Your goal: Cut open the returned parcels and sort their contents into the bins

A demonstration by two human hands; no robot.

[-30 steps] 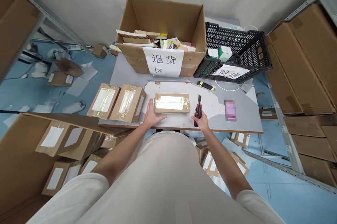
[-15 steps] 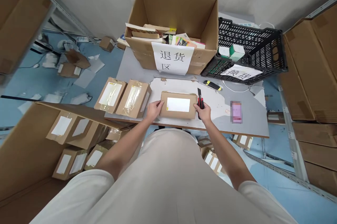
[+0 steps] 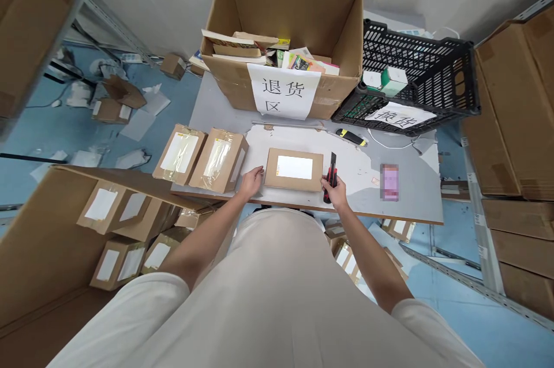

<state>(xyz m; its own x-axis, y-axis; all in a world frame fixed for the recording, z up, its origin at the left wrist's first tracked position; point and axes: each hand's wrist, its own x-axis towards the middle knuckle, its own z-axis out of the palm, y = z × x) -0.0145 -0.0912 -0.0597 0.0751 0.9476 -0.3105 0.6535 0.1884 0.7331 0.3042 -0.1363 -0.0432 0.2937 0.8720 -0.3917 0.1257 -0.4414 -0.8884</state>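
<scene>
A closed cardboard box point(image 3: 294, 182) with a white label lies flat on the table in front of me. My left hand point(image 3: 251, 182) is just off its left end, fingers loosely extended and holding nothing. At the box's right end, my right hand point(image 3: 336, 191) grips a red and black utility knife point(image 3: 332, 176), its dark blade pointing away from me. Whether the fingertips of this hand also touch the box, I cannot tell. To the left stand two taped boxes, a nearer one point(image 3: 236, 169) and an outer one point(image 3: 167, 167), both with labels under clear tape.
Along the table's back are a large open carton point(image 3: 236, 88) of books and a black plastic crate point(image 3: 439, 77) with small boxes. A yellow-black cutter point(image 3: 351, 137) and a blurred pink item point(image 3: 390, 182) lie to the right. Left below, a big carton point(image 3: 38, 229) holds labelled boxes.
My left hand has let go of the box's left end and drawn slightly back. The box has shifted a little and now lies flat. The knife stays in my right hand.
</scene>
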